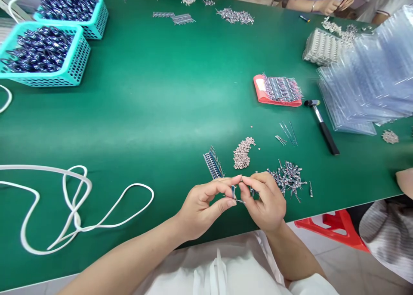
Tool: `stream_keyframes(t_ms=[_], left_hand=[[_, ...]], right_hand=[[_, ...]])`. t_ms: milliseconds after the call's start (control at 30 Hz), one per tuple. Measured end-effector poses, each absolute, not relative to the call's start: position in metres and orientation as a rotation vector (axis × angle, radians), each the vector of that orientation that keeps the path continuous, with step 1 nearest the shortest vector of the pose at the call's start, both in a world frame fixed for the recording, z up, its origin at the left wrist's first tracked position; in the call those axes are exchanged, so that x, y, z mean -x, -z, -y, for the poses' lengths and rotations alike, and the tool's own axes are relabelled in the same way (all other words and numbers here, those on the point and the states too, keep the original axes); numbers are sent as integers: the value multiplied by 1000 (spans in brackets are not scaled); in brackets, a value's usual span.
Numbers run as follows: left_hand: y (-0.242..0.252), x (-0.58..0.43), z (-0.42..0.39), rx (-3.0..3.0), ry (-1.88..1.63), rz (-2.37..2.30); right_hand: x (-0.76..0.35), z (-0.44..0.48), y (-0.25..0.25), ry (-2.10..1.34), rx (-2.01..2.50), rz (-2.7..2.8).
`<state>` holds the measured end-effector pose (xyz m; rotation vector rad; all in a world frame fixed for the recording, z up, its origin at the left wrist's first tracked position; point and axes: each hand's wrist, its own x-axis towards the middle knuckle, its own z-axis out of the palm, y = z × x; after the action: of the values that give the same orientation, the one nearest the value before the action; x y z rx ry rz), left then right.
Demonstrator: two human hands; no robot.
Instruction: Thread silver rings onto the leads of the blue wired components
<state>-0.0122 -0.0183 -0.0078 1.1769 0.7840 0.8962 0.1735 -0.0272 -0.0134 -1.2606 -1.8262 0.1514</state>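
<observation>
My left hand [200,208] is closed in a pinch. Between its thumb and fingers stands a small blue part with thin wire leads [233,191]. My right hand [267,199] pinches a tiny piece [241,180] at the tip of the left index finger; it is too small to name surely. A strip of blue wire-leaded parts [213,163] lies just beyond the left fingers. Past both hands is a heap of small round pinkish beads [242,153]. A loose pile of blue wired pieces [288,177] lies beside the right hand, which partly hides it.
Teal baskets [72,69] of dark glossy loops stand far left; a white cord [77,226] sprawls nearer. To the right are a black-handled hammer [327,135], a red band with wired parts [277,102] and stacked clear plastic trays [371,75]. Other people's hands [329,5] work across the table.
</observation>
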Motion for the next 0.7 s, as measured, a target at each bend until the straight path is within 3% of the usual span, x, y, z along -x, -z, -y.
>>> stream_keyframes(t_ms=[400, 700], left_hand=[[4, 12, 15, -1038, -880, -793], [5, 10, 9, -872, -870, -959]], right_hand=[[-174, 25, 13, -257, 1221, 1764], [-180, 29, 16, -645, 1147, 1688]])
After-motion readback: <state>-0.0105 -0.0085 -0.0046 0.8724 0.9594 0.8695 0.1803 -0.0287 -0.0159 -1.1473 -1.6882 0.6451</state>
